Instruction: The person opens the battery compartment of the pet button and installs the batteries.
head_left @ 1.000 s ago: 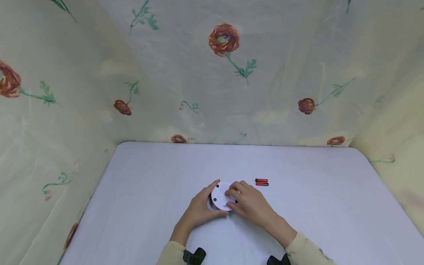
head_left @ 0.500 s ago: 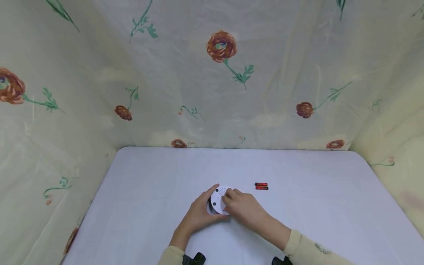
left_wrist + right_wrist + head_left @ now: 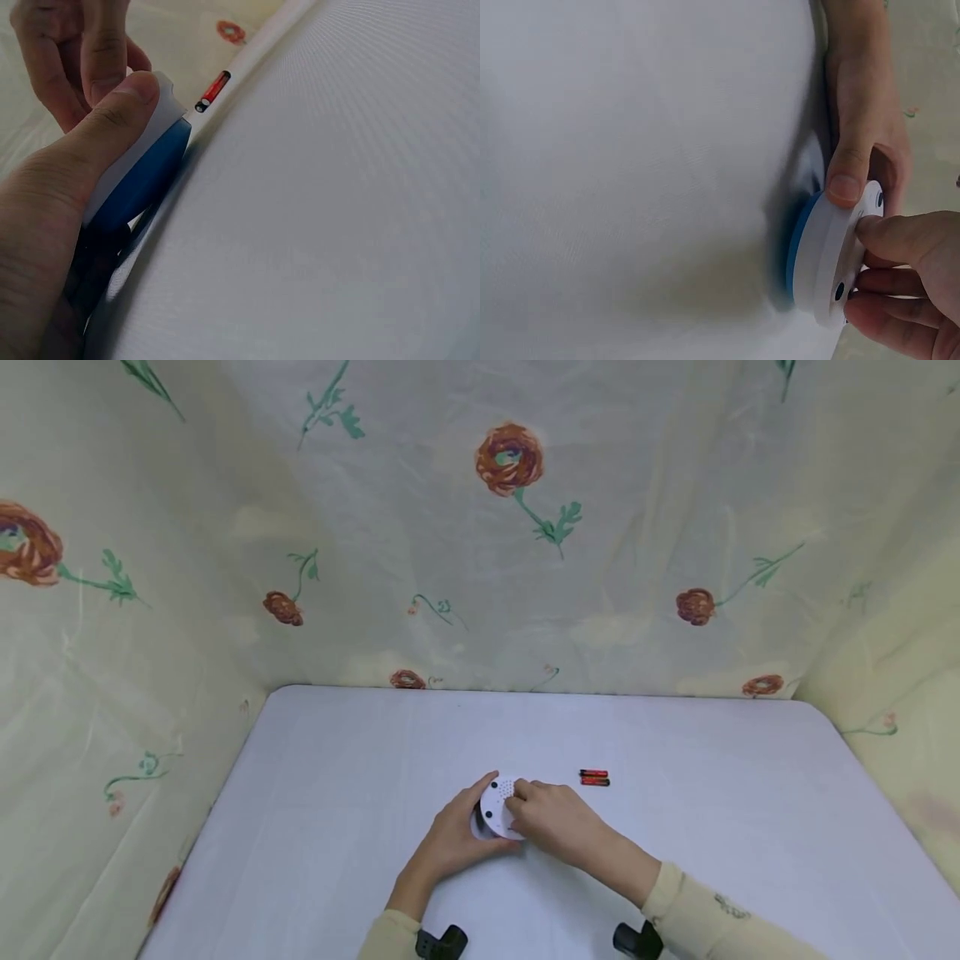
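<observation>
A round white device [image 3: 492, 814] with small holes and dark round feet on its upturned face is near the middle of the table. Its opposite side is blue, seen beneath the white casing [image 3: 816, 259] in the right wrist view. My left hand [image 3: 453, 837] holds it by the rim, thumb on the near side and fingers around the far side. My right hand [image 3: 561, 828] has its thumb and curled fingers on the right part of that face; what exactly lies between their tips is hidden. Two red-and-black batteries [image 3: 595, 777] lie side by side beyond the right hand.
A white-covered table [image 3: 360, 760] with rounded far corners carries everything. Flower-patterned cloth [image 3: 600, 610] hangs behind it and at both sides. Dark wrist cameras [image 3: 442, 942] are strapped near both sleeves.
My right hand's fingers have drawn together and shifted slightly left over the device's face, covering more of it. The left hand keeps its hold; the batteries lie as before.
</observation>
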Demonstrator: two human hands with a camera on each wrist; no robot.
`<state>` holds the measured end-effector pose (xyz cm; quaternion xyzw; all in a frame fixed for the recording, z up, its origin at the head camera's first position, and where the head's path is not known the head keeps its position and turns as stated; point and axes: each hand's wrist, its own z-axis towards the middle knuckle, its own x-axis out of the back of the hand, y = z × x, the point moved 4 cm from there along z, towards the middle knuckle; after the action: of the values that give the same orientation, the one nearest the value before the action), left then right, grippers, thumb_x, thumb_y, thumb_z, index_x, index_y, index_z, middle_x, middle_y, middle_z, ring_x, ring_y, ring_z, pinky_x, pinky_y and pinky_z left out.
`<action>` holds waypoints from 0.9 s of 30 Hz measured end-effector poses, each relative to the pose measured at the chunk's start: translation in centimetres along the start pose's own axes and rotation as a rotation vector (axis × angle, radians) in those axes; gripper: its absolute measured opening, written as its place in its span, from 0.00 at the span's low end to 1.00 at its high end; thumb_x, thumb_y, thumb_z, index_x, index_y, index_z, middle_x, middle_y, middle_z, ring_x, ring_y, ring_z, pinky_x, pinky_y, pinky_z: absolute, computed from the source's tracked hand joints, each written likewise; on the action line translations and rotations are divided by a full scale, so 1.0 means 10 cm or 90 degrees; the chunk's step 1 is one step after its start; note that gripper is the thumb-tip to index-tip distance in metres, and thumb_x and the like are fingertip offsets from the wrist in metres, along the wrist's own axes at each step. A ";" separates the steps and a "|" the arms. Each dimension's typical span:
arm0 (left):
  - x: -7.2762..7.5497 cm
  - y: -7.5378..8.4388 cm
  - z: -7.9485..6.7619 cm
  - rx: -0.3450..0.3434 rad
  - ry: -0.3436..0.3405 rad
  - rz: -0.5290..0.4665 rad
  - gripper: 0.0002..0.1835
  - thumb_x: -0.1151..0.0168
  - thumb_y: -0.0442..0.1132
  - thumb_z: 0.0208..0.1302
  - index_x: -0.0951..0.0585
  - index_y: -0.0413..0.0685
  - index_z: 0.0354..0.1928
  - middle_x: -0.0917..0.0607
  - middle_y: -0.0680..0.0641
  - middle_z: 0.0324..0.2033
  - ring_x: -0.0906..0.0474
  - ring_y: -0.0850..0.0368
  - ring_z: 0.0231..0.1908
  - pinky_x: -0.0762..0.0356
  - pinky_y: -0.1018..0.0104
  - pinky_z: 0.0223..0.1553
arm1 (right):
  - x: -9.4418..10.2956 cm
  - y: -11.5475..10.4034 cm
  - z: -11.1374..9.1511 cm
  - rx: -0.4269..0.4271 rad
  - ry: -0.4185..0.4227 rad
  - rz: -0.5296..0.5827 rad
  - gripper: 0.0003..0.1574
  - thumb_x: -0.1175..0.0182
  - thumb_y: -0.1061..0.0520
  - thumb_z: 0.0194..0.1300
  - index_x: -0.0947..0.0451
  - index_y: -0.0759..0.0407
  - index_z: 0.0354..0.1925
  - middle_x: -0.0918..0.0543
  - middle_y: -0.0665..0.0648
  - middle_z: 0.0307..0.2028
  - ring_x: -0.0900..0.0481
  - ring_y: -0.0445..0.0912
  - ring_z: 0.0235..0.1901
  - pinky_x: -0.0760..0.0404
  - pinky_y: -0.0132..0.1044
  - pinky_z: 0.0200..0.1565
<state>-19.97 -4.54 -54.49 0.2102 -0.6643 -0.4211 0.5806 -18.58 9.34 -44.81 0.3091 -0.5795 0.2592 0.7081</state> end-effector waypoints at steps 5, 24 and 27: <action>-0.01 0.01 0.00 0.001 -0.003 0.000 0.54 0.33 0.72 0.39 0.45 0.74 0.71 0.29 0.51 0.64 0.32 0.53 0.63 0.31 0.48 0.59 | -0.02 0.01 -0.01 -0.016 -0.004 0.024 0.15 0.30 0.49 0.53 0.16 0.56 0.36 0.19 0.52 0.32 0.22 0.41 0.28 0.19 0.32 0.31; -0.01 0.01 0.03 -0.039 0.021 0.022 0.50 0.27 0.58 0.45 0.41 0.63 0.70 0.27 0.50 0.63 0.30 0.53 0.62 0.30 0.51 0.60 | 0.00 -0.11 0.01 0.095 0.043 -0.114 0.08 0.32 0.57 0.49 0.20 0.59 0.26 0.21 0.52 0.24 0.30 0.40 0.16 0.29 0.34 0.17; 0.00 0.00 0.02 -0.036 0.022 0.021 0.50 0.27 0.59 0.45 0.41 0.64 0.70 0.27 0.49 0.62 0.30 0.53 0.62 0.30 0.51 0.59 | 0.00 -0.09 0.02 0.100 0.029 -0.120 0.10 0.32 0.54 0.51 0.19 0.59 0.28 0.21 0.53 0.25 0.29 0.41 0.16 0.28 0.34 0.17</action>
<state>-20.12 -4.43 -54.49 0.1896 -0.6453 -0.4264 0.6048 -18.06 8.57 -44.94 0.4108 -0.5097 0.2431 0.7158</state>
